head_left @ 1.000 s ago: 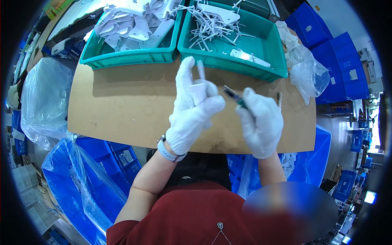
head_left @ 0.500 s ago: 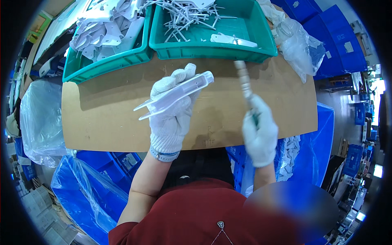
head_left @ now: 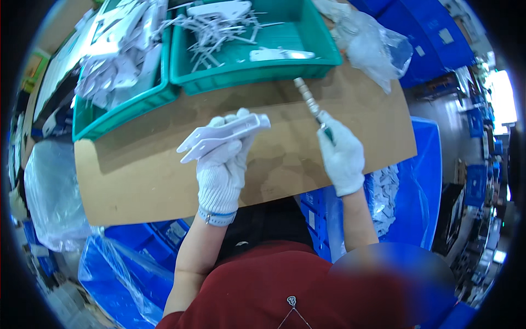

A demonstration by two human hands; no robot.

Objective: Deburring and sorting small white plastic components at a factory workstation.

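Left hand [head_left: 222, 164], gloved: clamped on white plastic bracket [head_left: 224, 136], held above cardboard-topped table [head_left: 164, 175]. Right hand [head_left: 341, 156], gloved: closed on screwdriver [head_left: 310, 101], tip toward right green bin [head_left: 263, 60]. Step, judged: between fastenings; next calls for aligning tip with bracket.

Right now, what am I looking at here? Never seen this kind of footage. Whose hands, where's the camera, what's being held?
This is one fisheye camera worn on a person's head, looking down, so straight edges bend. There is no robot: both white-gloved hands are the wearer's own. The left hand has a grip on a flat white plastic part. The right hand holds a screwdriver-like tool, tip pointing away. Under them lies a brown cardboard sheet. Behind it stand two green trays filled with white parts, with a clear plastic bag to the right.
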